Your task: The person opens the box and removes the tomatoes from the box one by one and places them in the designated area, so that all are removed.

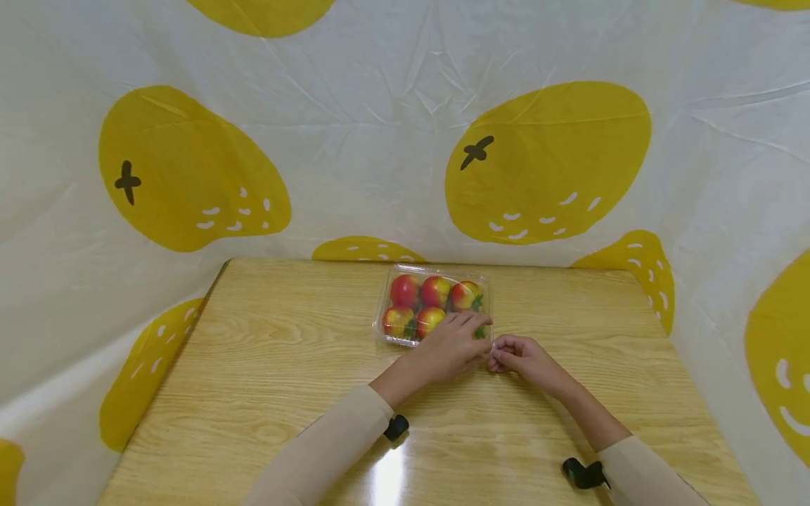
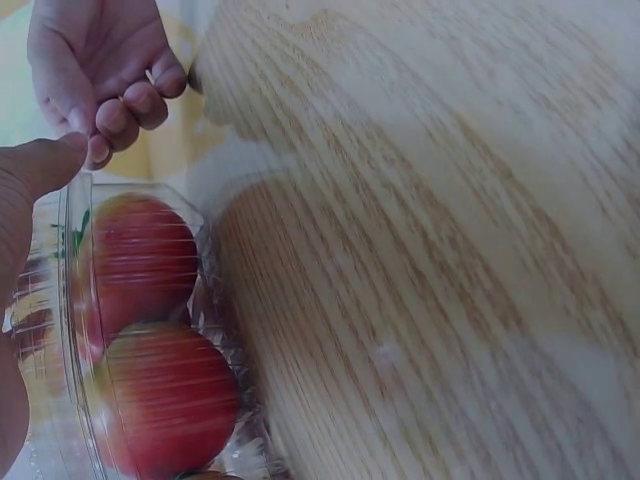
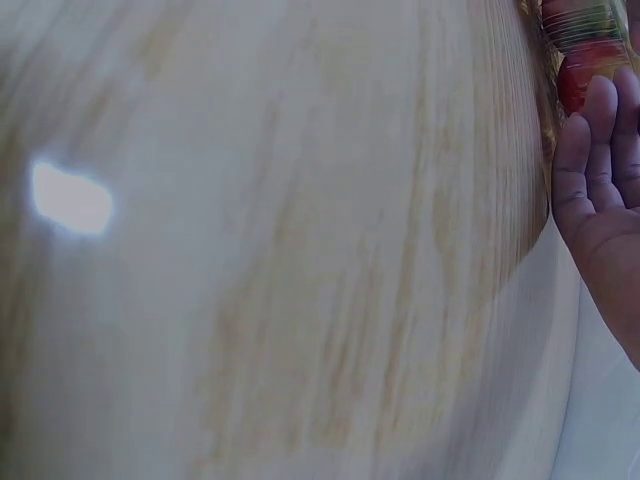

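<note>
Clear container [image 1: 441,271] of red-and-yellow fruit [image 1: 405,290] sits near the far edge of the tabletop [image 1: 285,337]. I have the left hand [image 1: 451,346] over its near right side, fingers close together, thumb tip at the rim (from here I cannot tell whether they clamp it). My right hand [image 1: 524,358] pinches the near right corner, fingers curled against the thumb.

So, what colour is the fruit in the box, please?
The fruit is red and yellow, clearest in the head view.
</note>
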Demonstrator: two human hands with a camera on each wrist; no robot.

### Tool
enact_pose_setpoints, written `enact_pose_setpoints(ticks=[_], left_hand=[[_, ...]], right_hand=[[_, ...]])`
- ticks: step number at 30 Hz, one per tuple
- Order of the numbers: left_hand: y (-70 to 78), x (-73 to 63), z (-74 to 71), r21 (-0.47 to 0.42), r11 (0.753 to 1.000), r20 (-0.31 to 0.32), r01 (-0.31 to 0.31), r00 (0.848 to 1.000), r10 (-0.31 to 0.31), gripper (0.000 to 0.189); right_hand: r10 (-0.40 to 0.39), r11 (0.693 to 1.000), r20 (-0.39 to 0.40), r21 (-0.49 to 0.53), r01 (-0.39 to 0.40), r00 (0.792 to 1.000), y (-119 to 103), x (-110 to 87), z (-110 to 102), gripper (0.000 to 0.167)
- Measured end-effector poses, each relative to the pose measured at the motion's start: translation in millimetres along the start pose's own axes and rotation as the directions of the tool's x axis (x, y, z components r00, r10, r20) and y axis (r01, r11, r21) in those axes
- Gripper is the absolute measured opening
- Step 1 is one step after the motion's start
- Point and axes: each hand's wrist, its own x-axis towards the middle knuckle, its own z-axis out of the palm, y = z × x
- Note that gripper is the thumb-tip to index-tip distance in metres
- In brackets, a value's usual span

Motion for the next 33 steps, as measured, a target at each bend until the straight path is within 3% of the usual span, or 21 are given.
enact_pose_setpoints(ticks=[11, 19, 28, 33], left_hand=[[-1.2, 0.9, 3.3, 0.039, 0.999, -0.026, 0.002, 1.0, -0.001, 0.016], [1.1, 0.9, 4.4, 0.013, 1.0, -0.052, 0.011, 0.999, -0.01, 0.011], [2.4, -1.4, 8.0, -0.04, 0.999, -0.098, -0.018, 0.995, 0.014, 0.011], [2.0, -2.4, 6.1, -0.054, 0.998, -0.116, -0.037, 0.993, 0.031, 0.009]], right_hand=[[-0.004, 1.0, -0.019, 0.013, 0.004, 1.0, -2.4, 2.6, 2.0, 0.028], [-0.004, 1.0, -0.014, -0.029, 0.004, 1.0, -2.7, -0.1, 0.6, 0.031], [-0.025, 0.998, 0.032, 0.053, 0.023, 0.999, 2.9, -0.2, 0.0, 0.035], [-0.006, 0.999, 0.008, 0.041, 0.006, 1.0, 1.8, 0.1, 1.4, 0.035]])
